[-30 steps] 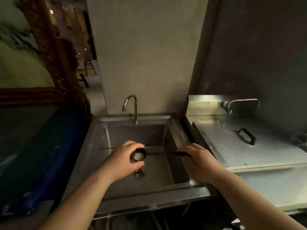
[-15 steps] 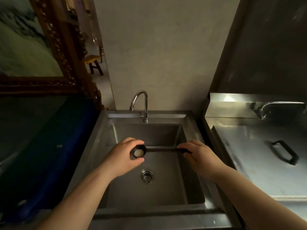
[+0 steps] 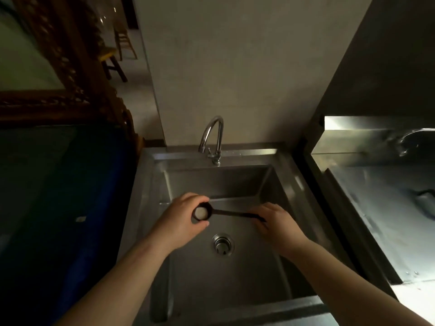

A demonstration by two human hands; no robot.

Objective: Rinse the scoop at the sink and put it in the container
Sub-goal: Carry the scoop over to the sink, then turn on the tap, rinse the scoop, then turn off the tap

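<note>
A dark scoop point(image 3: 227, 212) with a long handle lies level over the steel sink point(image 3: 266, 267); its round bowl shows pale white inside. My left hand point(image 3: 182, 220) curls around the bowl end. My right hand point(image 3: 276, 222) grips the far end of the handle. Both hands hover above the basin, in front of the curved chrome tap point(image 3: 213, 137), which shows no water running. The drain point(image 3: 222, 244) sits just below and between my hands. No container for the scoop is identifiable in view.
A steel counter point(image 3: 381, 220) with a black-handled lid point(image 3: 426, 196) stands to the right. A dark blue surface point(image 3: 70, 208) borders the sink on the left, under a carved wooden frame point(image 3: 70, 55). A plain wall rises behind the tap.
The camera has moved closer over the sink and shifted left, so the drain and basin fill more of the view. Both hands keep the same hold on the scoop.
</note>
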